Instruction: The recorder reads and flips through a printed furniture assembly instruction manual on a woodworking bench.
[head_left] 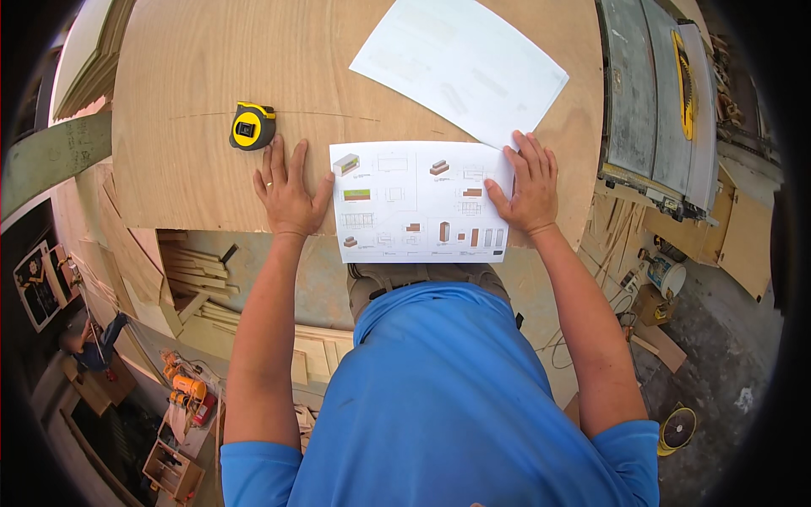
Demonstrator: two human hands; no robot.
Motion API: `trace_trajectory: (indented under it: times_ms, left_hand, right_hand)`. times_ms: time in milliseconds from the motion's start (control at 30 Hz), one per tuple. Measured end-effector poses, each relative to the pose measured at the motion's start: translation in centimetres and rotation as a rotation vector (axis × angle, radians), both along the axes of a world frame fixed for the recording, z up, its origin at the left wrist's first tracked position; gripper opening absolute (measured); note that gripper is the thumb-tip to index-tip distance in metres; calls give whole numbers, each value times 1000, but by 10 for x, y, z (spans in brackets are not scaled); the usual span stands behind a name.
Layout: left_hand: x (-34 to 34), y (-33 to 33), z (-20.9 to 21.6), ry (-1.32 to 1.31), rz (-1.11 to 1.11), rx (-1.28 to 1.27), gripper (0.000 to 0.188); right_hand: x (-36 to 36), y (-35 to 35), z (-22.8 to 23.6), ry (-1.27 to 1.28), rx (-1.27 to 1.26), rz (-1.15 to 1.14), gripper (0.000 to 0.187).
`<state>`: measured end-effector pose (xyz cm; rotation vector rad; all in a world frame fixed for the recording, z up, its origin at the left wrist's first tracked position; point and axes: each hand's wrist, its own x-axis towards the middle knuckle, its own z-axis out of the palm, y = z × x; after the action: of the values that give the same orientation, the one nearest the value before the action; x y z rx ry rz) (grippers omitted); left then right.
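Observation:
A printed sheet of furniture drawings lies at the near edge of the plywood board, its lower part reaching past that edge. My left hand rests flat on the wood with fingers spread, its thumb beside the sheet's left edge. Over the sheet's right edge lies my right hand, open, thumb on the paper and fingers near its upper right corner. Beyond it, a second white sheet lies with faint marks showing through. A yellow and black tape measure sits just beyond my left fingertips.
To the right stands a table saw with a yellow insert around its blade. Stacked wood strips lie below the board's left side. A white bucket is on the floor at right. Another person is at far left.

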<state>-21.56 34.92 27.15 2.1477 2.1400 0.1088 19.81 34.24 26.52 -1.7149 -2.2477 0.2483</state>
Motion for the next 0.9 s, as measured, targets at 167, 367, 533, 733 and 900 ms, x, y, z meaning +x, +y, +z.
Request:
trace_trajectory:
  times_ms: [167,367,533,733,900]
  left_hand:
    - [3,0,-1,-6,-1,10,74]
    - [-1,-1,-3,-29,-21,33,73]
    - [-4,-1,-6,-17,-13,33,74]
    - [-3,1,-5,-15,-13,26,74]
    - [-2,0,-6,-11,-9,31,75]
  right_hand:
    - [4,1,-4,-1,12,-7,42]
    - [4,-1,-8,-15,11,-22,38]
    - [1,0,-7,8,12,-15,38]
    - [3,0,-8,4,17,-20,38]
    - [3,1,-7,5,8,-21,38]
